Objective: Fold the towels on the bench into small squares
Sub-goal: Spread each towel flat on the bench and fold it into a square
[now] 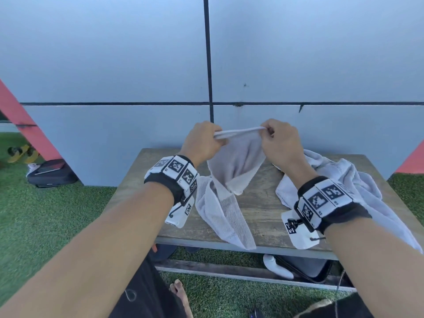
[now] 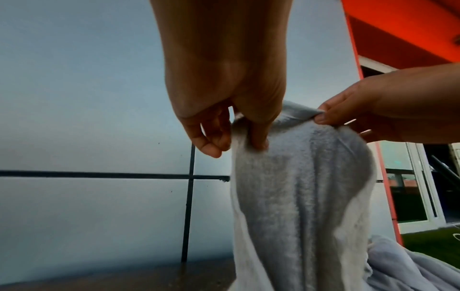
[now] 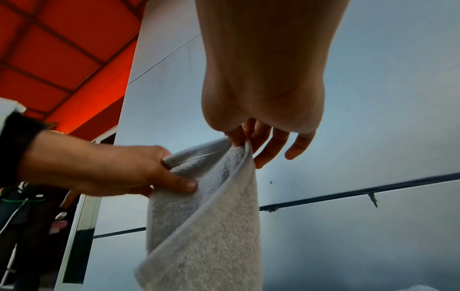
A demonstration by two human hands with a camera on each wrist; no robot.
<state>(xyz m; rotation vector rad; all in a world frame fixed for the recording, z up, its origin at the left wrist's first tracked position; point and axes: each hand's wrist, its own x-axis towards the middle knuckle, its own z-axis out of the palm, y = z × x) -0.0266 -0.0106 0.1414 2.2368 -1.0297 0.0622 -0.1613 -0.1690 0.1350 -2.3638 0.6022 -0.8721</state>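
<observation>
A small white towel (image 1: 234,166) hangs above the wooden bench (image 1: 261,207), held up by its top edge. My left hand (image 1: 204,141) pinches the edge's left end, and my right hand (image 1: 278,141) pinches the right end, the two hands close together. In the left wrist view the towel (image 2: 298,196) drapes down from my left hand (image 2: 239,128), with the right hand (image 2: 353,118) at its other corner. The right wrist view shows my right hand (image 3: 251,141) gripping the hem of the towel (image 3: 206,226) and the left hand (image 3: 159,173) beside it. The towel's lower end trails onto the bench (image 1: 227,216).
A larger crumpled white towel (image 1: 344,187) lies on the bench's right side. A grey panelled wall (image 1: 298,65) stands behind the bench. A bag (image 1: 52,173) and sandals (image 1: 20,153) lie on the grass at the left. A white object (image 1: 277,266) sits under the bench.
</observation>
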